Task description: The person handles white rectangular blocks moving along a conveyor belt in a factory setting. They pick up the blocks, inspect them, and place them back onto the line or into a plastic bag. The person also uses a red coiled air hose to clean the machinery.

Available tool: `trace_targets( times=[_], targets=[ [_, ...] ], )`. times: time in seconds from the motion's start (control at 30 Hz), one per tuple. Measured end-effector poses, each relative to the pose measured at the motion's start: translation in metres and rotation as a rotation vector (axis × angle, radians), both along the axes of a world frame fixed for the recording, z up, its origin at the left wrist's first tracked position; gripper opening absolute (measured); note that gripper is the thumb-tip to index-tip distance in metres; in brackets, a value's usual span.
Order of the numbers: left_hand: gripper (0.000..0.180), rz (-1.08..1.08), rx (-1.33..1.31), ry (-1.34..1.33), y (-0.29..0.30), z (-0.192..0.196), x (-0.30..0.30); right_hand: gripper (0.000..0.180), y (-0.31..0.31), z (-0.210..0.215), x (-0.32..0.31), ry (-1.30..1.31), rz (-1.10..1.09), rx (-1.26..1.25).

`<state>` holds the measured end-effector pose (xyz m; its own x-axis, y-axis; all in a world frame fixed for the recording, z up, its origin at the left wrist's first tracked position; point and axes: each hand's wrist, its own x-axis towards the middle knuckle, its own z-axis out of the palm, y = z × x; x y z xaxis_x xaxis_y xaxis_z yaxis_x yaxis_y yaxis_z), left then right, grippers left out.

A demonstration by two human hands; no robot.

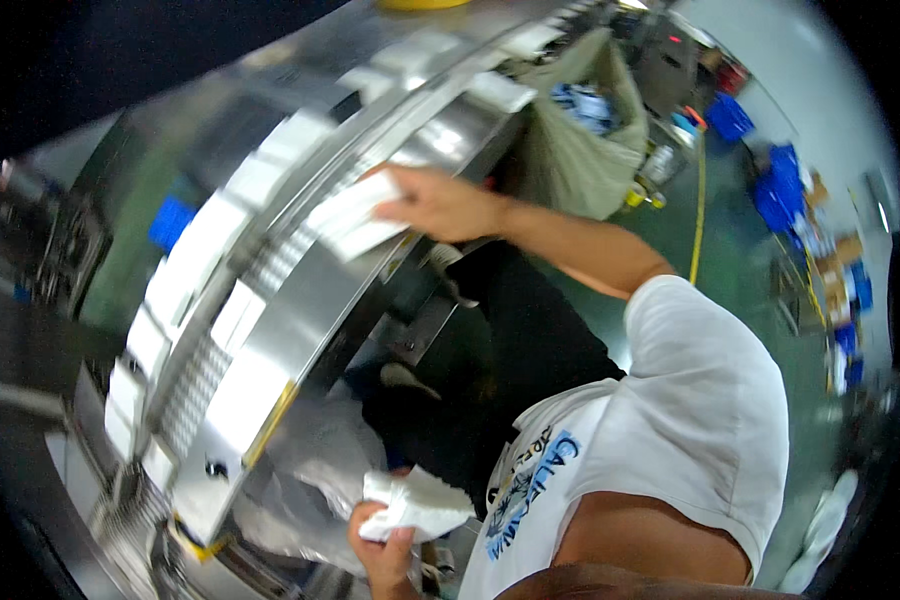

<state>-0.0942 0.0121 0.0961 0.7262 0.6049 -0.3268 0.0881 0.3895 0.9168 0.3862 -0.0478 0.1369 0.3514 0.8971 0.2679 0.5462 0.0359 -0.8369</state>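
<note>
My right hand (440, 205) reaches out over the edge of a conveyor, its fingers closed on a flat white stack of tissues (350, 222). Near my body at the bottom, my left hand (382, 545) grips a second white tissue bundle (425, 508), thicker and with a ragged edge. The conveyor (192, 400) curves from lower left to the top, with a ribbed belt. One white pack (238, 316) lies across the belt below my right hand. Along its far side runs a row of white blocks (210, 240). Motion blurs the fine detail.
A smooth metal ledge (280, 325) borders the conveyor on my side. Beneath it hangs a translucent plastic bag (315, 450). A large pale sack (580, 165) with blue-and-white contents stands beyond my right arm. Blue bundles (780, 190) and cartons line the wall at right.
</note>
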Motion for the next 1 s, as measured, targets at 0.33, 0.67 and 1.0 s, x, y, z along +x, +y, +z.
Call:
trace_targets(
  times=[0.33, 0.67, 1.0],
  targets=[
    [0.050, 0.087, 0.162, -0.039, -0.001, -0.019, 0.010, 0.039, -0.006, -0.026, -0.006, 0.661, -0.026, -0.001],
    [0.036, -0.046, -0.051, -0.189, -0.004, 0.013, 0.015, 0.043, -0.069, 0.005, -0.009, 0.823, -0.113, -0.127],
    [0.031, -0.079, -0.095, -0.260, -0.001, 0.021, 0.026, 0.043, -0.086, 0.013, -0.009, 0.790, -0.194, -0.177]
  ],
)
